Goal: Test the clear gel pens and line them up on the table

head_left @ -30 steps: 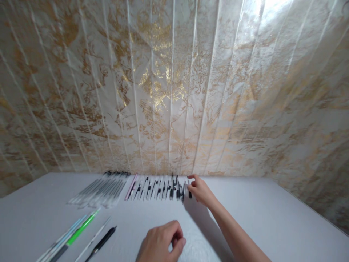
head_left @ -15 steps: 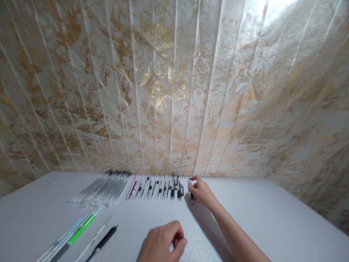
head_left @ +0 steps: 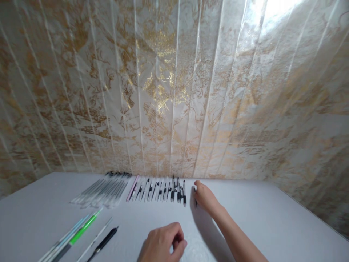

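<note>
My right hand (head_left: 205, 196) is at the far side of the table, its fingers pinched over a thin dark pen part (head_left: 195, 203). Most of that piece is hidden by the hand. Just left of it lies a clear pen with a black grip (head_left: 184, 193), at the right end of a row of clear pen barrels, dark refills and black caps (head_left: 159, 190). Close to me, my left hand (head_left: 163, 243) rests on the table with its fingers curled in. I see nothing in it, though its palm side is partly hidden.
A bundle of clear, dark-ended sticks (head_left: 102, 189) lies back left, beside a pink pen (head_left: 132, 188). At the front left are a green pen (head_left: 84, 228), pale blue and white sticks, and a black pen-like tool (head_left: 105, 239). A gold-patterned curtain (head_left: 174, 91) hangs behind the table.
The pen with the black grip now lies at the row's right end, apart from my right hand. That hand has shifted slightly right and nearer. My left hand is nearly still.
</note>
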Tool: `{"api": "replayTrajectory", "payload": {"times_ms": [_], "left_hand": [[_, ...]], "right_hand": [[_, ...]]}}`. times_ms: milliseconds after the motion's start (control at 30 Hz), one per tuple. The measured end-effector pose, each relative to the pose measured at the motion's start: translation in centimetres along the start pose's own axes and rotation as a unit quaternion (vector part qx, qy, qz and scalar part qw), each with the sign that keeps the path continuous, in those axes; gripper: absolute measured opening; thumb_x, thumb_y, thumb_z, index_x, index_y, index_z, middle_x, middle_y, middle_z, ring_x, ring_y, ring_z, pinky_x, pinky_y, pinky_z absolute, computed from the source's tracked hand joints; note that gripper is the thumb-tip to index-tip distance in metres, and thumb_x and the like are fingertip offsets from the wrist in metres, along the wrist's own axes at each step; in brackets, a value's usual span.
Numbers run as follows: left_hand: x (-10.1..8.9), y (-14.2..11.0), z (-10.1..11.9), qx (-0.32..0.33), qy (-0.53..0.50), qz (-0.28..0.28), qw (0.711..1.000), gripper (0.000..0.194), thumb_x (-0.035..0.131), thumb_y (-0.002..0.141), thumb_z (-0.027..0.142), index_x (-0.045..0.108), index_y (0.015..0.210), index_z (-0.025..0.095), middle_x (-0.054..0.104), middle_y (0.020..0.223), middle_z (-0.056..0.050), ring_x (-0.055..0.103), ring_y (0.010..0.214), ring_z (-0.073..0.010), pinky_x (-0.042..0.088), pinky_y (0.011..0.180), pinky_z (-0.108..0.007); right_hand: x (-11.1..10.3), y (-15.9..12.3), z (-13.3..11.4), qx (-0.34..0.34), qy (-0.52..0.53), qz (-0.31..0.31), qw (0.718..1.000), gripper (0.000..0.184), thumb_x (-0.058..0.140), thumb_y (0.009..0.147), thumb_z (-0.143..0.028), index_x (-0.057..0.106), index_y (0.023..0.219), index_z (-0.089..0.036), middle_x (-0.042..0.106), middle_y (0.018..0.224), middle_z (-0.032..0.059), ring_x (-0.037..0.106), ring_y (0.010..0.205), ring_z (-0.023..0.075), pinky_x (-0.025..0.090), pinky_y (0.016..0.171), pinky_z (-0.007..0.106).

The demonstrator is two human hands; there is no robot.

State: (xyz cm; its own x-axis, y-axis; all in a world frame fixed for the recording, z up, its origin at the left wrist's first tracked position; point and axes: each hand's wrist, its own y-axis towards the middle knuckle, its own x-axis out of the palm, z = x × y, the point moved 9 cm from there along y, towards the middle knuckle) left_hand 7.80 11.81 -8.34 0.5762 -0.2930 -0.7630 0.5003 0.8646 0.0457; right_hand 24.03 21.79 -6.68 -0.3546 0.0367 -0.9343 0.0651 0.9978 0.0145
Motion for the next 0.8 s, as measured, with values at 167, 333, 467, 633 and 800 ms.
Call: {"api": "replayTrajectory", "payload": {"times_ms": [167,333,467,633,800], "left_hand": [[0.2,0.1,-0.1,0.006,-0.001,0.007,1.0,0.009,0.051,0.076,0.021,0.06,0.076,0.023,0.067,0.072,0.004,0.058,0.063,-0.013,0.034,0.059,-0.022],[0.2,0.2,-0.1,0.012,-0.004,-0.003,1.0,0.008,0.051,0.077,0.022,0.059,0.077,0.023,0.068,0.074,0.004,0.059,0.066,-0.0135,0.035,0.061,-0.021],[0.2,0.1,-0.1,0.011,-0.002,-0.003,1.0,0.008,0.051,0.076,0.022,0.059,0.077,0.023,0.067,0.074,0.004,0.059,0.065,-0.0132,0.034,0.06,-0.021],[0.3,0.1,-0.2,0.011,0.0,-0.007,1.0,0.009,0.051,0.076,0.021,0.06,0.078,0.023,0.068,0.074,0.004,0.059,0.065,-0.0129,0.035,0.059,-0.021],[0.4,0.1,-0.3,0.016,0.0,-0.005,1.0,0.009,0.052,0.076,0.021,0.06,0.079,0.023,0.068,0.075,0.004,0.06,0.067,-0.0137,0.036,0.061,-0.021]], "right_hand": [[0.2,-0.1,-1.8,-0.061,0.046,-0.024,0.997,0.047,0.043,0.076,0.002,0.052,0.121,-0.008,0.065,0.115,0.0138,0.062,0.099,0.0181,0.041,0.083,0.021],[0.1,-1.1,-2.6,-0.086,0.068,-0.05,0.993,0.049,0.061,0.074,-0.016,0.053,0.121,-0.007,0.061,0.115,0.0165,0.062,0.091,0.0215,0.044,0.079,0.027],[0.7,-1.9,-3.7,-0.118,0.068,-0.07,0.988,0.069,0.075,0.062,-0.021,0.05,0.124,-0.007,0.056,0.12,0.0188,0.057,0.102,0.0267,0.044,0.085,0.032],[0.8,-2.3,-4.3,-0.116,0.049,-0.061,0.99,0.064,0.075,0.058,-0.011,0.054,0.119,-0.007,0.058,0.117,0.0181,0.055,0.108,0.0283,0.04,0.091,0.032],[1.1,-1.7,-3.8,-0.109,0.061,-0.044,0.991,0.053,0.066,0.065,-0.007,0.055,0.117,-0.007,0.061,0.112,0.0168,0.06,0.093,0.0239,0.044,0.08,0.028]]}}
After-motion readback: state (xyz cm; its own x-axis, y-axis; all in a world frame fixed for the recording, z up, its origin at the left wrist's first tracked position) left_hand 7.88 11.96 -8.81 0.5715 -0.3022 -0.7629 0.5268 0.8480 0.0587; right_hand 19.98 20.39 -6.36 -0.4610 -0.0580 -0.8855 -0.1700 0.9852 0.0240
